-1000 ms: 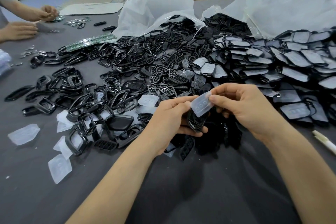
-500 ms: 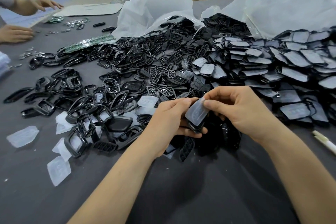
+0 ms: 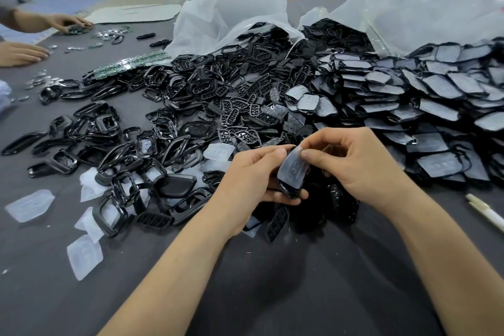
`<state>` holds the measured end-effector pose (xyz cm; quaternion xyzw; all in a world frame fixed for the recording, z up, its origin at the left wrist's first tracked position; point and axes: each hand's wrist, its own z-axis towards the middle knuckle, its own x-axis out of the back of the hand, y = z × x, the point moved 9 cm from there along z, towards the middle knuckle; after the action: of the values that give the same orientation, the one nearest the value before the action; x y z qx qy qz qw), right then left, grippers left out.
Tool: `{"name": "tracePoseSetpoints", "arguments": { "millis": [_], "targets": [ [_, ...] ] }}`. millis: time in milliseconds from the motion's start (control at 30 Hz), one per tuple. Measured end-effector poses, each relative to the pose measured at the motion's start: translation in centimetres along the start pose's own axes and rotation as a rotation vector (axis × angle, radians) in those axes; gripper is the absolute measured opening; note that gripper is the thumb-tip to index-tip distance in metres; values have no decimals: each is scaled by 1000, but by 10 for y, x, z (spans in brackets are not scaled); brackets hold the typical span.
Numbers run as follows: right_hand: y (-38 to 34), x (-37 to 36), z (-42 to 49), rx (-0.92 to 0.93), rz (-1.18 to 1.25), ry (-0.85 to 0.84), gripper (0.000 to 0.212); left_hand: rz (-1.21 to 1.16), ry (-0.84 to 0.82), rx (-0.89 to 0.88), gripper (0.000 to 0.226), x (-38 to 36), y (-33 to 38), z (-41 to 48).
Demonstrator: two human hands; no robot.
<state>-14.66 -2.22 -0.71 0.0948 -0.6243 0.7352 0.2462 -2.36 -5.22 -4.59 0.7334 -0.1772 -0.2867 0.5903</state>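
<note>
Pinching pad (image 3: pixel 293 169) top, right grip (image 3: pixel 360 163); left grip (image 3: pixel 253 174) holds shell (image 3: pixel 288 190) beneath.

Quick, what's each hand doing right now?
Left hand: closed, gripping the black shell.
Right hand: closed, pinching the top edge of the clear pad that lies on that shell.

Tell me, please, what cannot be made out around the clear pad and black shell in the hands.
Head view only:
- black shell: mostly hidden by the clear pad and the left hand; whether the pad is seated cannot be told.
- white pen: cut off by the right edge.
</note>
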Motion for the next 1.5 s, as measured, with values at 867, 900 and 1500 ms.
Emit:
{"name": "tracePoseSetpoints", "arguments": {
  "millis": [867, 900, 1500],
  "targets": [
    [4, 5, 1, -2, -70, 60, 16, 136, -17, -52, 40, -6, 1, 2],
    [6, 5, 1, -9, -65, 64, 16, 135, -18, -53, 40, -6, 1, 1],
    [19, -1, 0, -168, 298, 54, 19, 226, -100, -142, 60, -12, 8, -3]
  ]
}}
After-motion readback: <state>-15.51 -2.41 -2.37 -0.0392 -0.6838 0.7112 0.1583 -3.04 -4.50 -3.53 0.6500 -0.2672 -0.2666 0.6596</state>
